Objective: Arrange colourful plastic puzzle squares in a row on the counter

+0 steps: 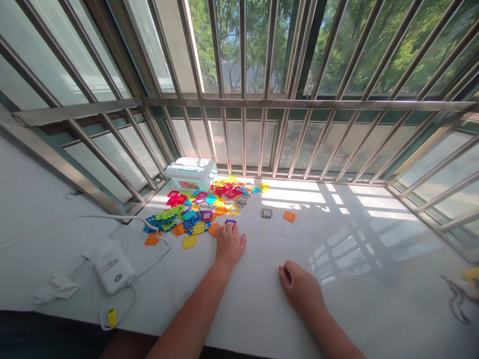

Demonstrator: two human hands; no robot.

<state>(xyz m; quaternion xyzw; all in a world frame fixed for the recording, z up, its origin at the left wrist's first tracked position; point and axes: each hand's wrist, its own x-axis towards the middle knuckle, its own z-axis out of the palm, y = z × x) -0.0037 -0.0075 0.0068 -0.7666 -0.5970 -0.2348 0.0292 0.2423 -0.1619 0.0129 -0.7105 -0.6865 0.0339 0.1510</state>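
Observation:
My left hand (229, 244) reaches to the near edge of a pile of colourful interlocking plastic pieces (198, 212). Its fingers point forward, with the thumb apart, over a purple piece (230, 221) that is partly covered by the fingertips. Close beside those fingers lies an orange piece (213, 229). My right hand (302, 286) rests on the white surface with its fingers curled in, and nothing shows in it. Beyond it, apart from the pile, are a grey square piece (267, 213) and an orange square piece (289, 216).
A white lidded box (191, 173) stands behind the pile against the metal window bars (243, 144). To the left lie a white device (113, 268) with cables and a crumpled tissue (57, 288). Sunlight and bar shadows fall across the white surface (355, 299).

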